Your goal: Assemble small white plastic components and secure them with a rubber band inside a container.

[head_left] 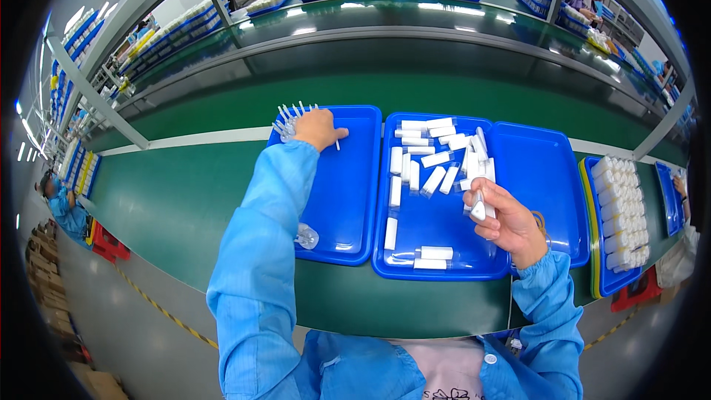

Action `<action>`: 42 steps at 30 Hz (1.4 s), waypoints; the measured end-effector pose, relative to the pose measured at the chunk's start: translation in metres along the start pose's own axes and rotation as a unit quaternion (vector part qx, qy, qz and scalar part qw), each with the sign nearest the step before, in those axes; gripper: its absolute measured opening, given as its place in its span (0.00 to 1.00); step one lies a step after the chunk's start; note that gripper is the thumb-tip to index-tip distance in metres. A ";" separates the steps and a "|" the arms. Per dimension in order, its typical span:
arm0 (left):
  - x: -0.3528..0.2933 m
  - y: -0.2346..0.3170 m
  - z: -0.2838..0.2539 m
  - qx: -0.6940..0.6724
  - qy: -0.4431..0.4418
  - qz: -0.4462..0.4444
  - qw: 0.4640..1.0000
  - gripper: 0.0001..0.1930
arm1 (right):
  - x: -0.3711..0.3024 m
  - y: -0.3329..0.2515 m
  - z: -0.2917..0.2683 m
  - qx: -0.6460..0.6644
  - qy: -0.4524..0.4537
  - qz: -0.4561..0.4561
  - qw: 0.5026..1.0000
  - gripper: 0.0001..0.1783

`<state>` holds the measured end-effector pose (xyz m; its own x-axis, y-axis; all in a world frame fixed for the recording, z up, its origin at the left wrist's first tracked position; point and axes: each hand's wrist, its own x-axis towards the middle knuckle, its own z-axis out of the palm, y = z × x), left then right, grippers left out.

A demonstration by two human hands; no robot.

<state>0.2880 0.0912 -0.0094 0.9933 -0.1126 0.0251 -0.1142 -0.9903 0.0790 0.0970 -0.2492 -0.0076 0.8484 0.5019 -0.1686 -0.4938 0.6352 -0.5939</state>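
My left hand (317,130) reaches into the far left corner of the left blue tray (344,200), its thumb held out to the right. Against it stands a cluster of clear plastic pieces with thin pale stems (285,127); my fingertips are hidden, so a grip on one cannot be made out. Another clear piece (306,236) lies at that tray's near left, partly behind my sleeve. My right hand (507,222) is closed on a small white bottle (480,211) over the middle blue tray (481,270). Many white bottles with clear ends (432,180) lie loosely in that tray.
A third blue tray (541,155) adjoins on the right. Beyond it, stacked trays hold rows of white cylinders (621,211). A green belt (415,92) runs behind the green table (163,200). Metal posts (96,92) frame the sides. Other people in blue work across the line.
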 end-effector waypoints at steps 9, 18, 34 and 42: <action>-0.004 -0.007 -0.018 -0.195 -0.101 -0.022 0.975 0.07 | -0.013 -0.001 -0.004 0.008 0.020 0.000 1.000 0.10; -0.060 -0.067 -0.038 -0.093 0.024 0.080 0.992 0.10 | -0.012 0.005 -0.007 0.017 0.017 0.006 1.000 0.09; -0.164 -0.051 -0.071 -0.298 0.054 0.094 0.948 0.08 | -0.031 0.010 -0.002 0.001 0.048 -0.022 0.999 0.08; -0.263 -0.020 -0.045 -0.424 0.209 -0.008 0.881 0.05 | -0.032 0.016 -0.010 0.025 0.039 -0.016 0.999 0.08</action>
<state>0.0283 0.1439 0.0268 0.9222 0.1173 0.3684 -0.2466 -0.5553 0.7942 0.0645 -0.2610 -0.0193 0.8752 0.4348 -0.2119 -0.4734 0.6802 -0.5596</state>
